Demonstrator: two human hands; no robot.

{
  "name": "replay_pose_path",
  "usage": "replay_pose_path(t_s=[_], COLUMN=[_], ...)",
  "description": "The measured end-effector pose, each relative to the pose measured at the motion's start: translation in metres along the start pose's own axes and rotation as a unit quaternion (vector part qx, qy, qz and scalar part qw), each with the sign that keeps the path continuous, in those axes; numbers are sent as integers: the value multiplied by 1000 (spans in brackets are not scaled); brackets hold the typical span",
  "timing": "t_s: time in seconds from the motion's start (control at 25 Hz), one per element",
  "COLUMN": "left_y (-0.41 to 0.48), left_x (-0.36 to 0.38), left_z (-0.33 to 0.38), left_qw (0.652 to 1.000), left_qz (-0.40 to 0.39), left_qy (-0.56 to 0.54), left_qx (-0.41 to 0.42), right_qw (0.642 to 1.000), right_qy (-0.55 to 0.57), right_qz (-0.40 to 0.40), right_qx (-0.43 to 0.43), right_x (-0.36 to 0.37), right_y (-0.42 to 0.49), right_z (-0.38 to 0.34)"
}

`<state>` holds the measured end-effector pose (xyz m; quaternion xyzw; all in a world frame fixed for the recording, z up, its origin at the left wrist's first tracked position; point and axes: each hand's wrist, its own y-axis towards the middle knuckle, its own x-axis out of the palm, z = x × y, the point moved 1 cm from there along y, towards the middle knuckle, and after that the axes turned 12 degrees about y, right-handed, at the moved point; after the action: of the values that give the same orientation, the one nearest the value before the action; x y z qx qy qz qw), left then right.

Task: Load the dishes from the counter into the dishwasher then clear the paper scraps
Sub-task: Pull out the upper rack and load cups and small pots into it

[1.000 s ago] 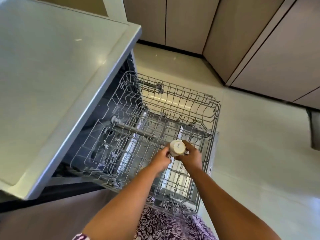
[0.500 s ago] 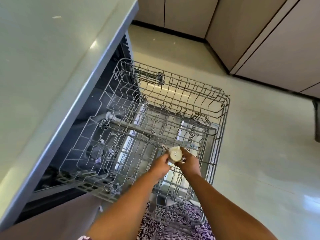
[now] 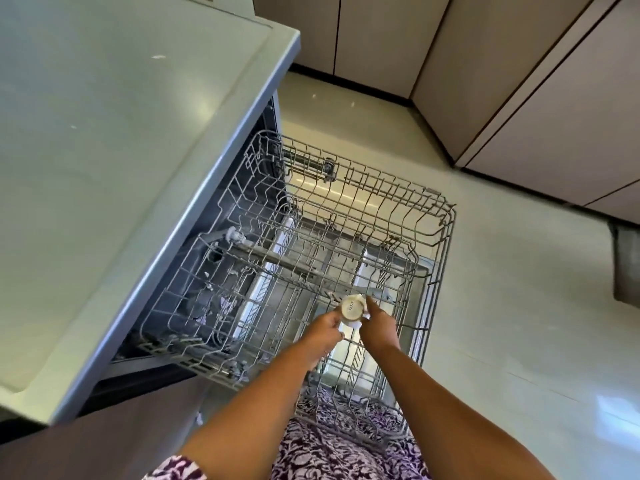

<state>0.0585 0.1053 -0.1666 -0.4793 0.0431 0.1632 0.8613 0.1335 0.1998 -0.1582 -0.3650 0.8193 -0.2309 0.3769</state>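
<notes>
Cup (image 3: 351,310), small, white, upside down, printed base up, over near-right part of pulled-out dishwasher rack (image 3: 446,223); touching wires or not, can't tell. Left hand (image 3: 325,330) pinches its left side, right hand (image 3: 379,325) grips right side. Pale counter (image 3: 104,140) at left, above rack.

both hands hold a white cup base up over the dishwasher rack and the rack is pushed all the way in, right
No, the rack is pulled out over the floor, not pushed in; the head view shows it. The left hand and right hand do hold the white cup base up over it.
</notes>
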Motion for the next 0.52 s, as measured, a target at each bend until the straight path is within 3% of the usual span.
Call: replay_pose_path(t_s=[0.24,0.4,0.52], left_y=[-40,-73,-106], left_x=[-2,-28,-60], left_z=[-5,-3,-7], left_qw=[997,984,964], left_qz=[43,152,247], left_qy=[-66,-85,-65], left_qx=[9,24,71], right_qw=[1000,995,980], right_qy=[-13,-49,-53], right_qz=[-5,-16,19], right_qx=[-24,-85,-192], right_x=[6,14,26], right_y=[-34,-68,-98], right_z=[-15,-47,-87])
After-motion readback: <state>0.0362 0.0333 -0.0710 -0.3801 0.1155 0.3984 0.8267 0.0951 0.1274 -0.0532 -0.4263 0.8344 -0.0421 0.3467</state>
